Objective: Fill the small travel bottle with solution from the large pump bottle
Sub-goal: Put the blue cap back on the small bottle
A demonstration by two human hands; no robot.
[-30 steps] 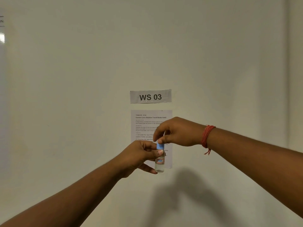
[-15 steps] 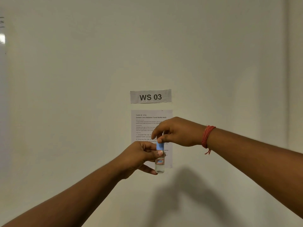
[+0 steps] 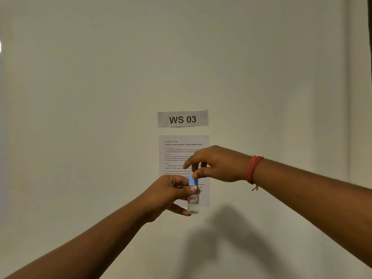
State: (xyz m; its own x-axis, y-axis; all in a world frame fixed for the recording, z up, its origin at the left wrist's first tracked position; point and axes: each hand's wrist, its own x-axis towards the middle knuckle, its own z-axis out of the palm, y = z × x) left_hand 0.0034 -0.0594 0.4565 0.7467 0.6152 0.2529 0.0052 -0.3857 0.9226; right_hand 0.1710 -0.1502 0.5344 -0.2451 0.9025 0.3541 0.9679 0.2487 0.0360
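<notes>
I hold a small clear travel bottle (image 3: 193,205) upright in front of the wall, at chest height. It has a red-edged label and a light blue cap (image 3: 192,180). My left hand (image 3: 171,193) grips the bottle just under the cap, thumb across its front. From above, my right hand (image 3: 216,165) pinches the top of the blue cap between thumb and fingers. A red thread is tied round my right wrist. The large pump bottle is out of view.
A plain pale wall fills the view. A paper strip reading WS 03 (image 3: 182,118) is taped to it, with a printed task sheet (image 3: 177,154) just below, partly behind my hands. No table or counter shows.
My right index finger has lifted and stretched out to the left above the cap while the thumb stays on it. The bottle and my left hand have barely moved.
</notes>
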